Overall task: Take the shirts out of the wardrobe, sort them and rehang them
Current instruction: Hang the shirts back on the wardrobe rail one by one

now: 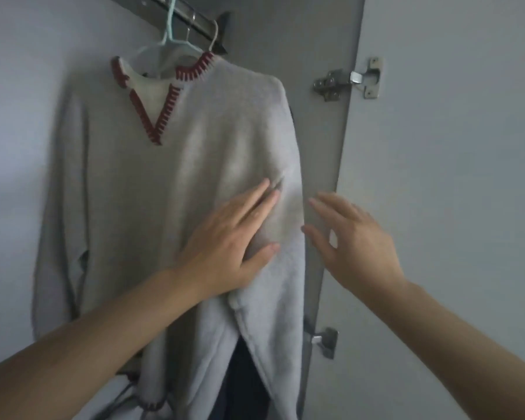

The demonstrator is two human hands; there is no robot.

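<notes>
The left hand lay flat on the front of the grey sweater, fingers straight and slightly spread, the fingertips reaching toward the garment's right-hand edge and the thumb stretched out lower down; it pressed the knit without curling round any of it. The right hand was open too, its fingers spread and loosely bent, holding nothing — it hovered just beside the sweater's right edge, in the narrow strip between that edge and the wardrobe door. Whether its fingertips touched the fabric could not be told.

The sweater hung from a pale hanger on the metal rail at the top of the wardrobe, its V-neck trimmed in dark red stitching. Its right shoulder and sleeve fell close along the door's inner edge, while the left sleeve hung down near the wardrobe's pale back wall, where more free space showed. Below the left hand the hem parted into a slit, and something dark showed through it, too dim to identify.

The door stood open to the right, its edge running down at a slant from top to bottom. An upper hinge sat on it level with the sweater's shoulder, and a lower hinge sat just beside the hem.
</notes>
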